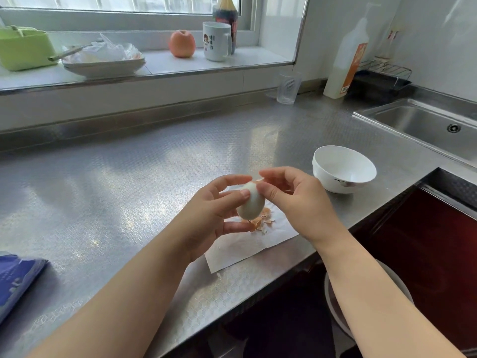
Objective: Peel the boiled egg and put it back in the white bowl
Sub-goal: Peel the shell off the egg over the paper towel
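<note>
Steel counter (129, 177) under a window sill; sink (423, 125) right. My left hand (209, 215) grips the egg (251, 205) above paper (258, 244) strewn with shells (260, 222); right hand (296, 200) pinches its top. White bowl (343, 169) sits just beyond.

Words on the cup

The white mug (216, 41) on the window ledge has red Chinese words, 妹妹的, next to a little cartoon face. The tall white bottle (346, 58) has an orange label (too blurry to read).
</note>
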A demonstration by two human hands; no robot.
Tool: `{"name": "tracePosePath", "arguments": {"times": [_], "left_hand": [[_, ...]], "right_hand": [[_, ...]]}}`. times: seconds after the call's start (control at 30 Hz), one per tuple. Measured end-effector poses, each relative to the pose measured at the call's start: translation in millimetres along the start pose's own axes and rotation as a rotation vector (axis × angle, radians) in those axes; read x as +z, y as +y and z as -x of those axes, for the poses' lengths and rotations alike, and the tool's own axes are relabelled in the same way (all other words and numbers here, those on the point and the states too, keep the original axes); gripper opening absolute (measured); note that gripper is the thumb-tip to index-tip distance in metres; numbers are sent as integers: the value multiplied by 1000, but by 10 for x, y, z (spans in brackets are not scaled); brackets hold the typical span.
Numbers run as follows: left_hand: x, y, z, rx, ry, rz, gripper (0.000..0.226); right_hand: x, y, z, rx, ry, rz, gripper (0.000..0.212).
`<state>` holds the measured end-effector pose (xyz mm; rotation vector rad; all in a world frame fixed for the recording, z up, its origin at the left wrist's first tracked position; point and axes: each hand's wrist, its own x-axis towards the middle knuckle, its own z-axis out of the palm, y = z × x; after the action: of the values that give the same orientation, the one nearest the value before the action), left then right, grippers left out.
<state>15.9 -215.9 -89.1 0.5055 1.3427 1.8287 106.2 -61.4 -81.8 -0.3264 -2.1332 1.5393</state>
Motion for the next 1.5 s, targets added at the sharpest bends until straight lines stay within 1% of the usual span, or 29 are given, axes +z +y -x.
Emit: {"name": "tracePosePath", "arguments": {"times": [0.07,0.17,0.3,0.4,0.47,0.53,0.6,0.63,0.67,0.73,0.8,0.83,0.9,0.93,1.0,1.03,1.07,1.1,1.17,1.2,1.27,1.33,1.43,1.5], "left_hand": [[0,-8,-5,-4,-11,-14,27],[6,-4,-1,-5,-18,-41,30],[17,21,22,15,-19,-80,50],[13,16,14,37,7,-104,40],[12,3,5,51,20,-114,31],[14,-7,0,59,23,-133,28],[17,-14,0,68,18,-157,27],[16,-15,3,71,14,-168,27],[17,-14,5,72,11,-173,26],[16,-6,6,75,10,-159,25],[11,5,4,70,25,-117,28],[5,10,0,65,32,-95,31],[-4,16,-9,59,31,-45,34],[-8,20,-14,59,24,-16,34],[-14,24,-21,63,12,25,32],[-17,21,-24,65,10,28,31],[-20,16,-25,67,13,24,31],[-24,12,-26,70,18,18,32],[-30,8,-27,73,31,9,36],[-32,8,-27,73,34,7,39],[-29,11,-25,68,29,1,41],[-21,12,-20,58,-1,3,38],[-17,19,-5,57,-55,16,32],[-14,25,5,64,-64,-15,29]], "right_hand": [[-1,9,3,32,-2,-47,11],[0,7,16,43,-20,-79,8],[14,7,24,22,4,-42,8],[24,12,48,-38,5,72,5],[23,18,59,-147,44,229,6],[28,21,61,-252,91,349,9],[44,29,54,-292,107,410,11],[56,39,48,-281,104,416,11],[67,47,41,-245,98,391,11],[76,52,16,-125,89,246,11],[63,59,-18,-4,124,84,12],[42,74,-33,28,153,47,12],[-10,103,-40,45,148,65,8],[-29,116,-32,55,90,94,6],[-45,159,-3,101,-77,197,13],[-45,178,12,110,-119,269,14],[-44,182,25,90,-108,326,11],[-45,171,36,49,-53,350,8],[-54,106,53,-44,84,296,8],[-60,65,54,-86,107,238,9],[-63,-7,57,-142,60,162,16],[-40,-50,61,-159,-12,169,16],[-15,-66,64,-155,-11,153,13],[-17,-57,66,-152,-2,138,10]]}}
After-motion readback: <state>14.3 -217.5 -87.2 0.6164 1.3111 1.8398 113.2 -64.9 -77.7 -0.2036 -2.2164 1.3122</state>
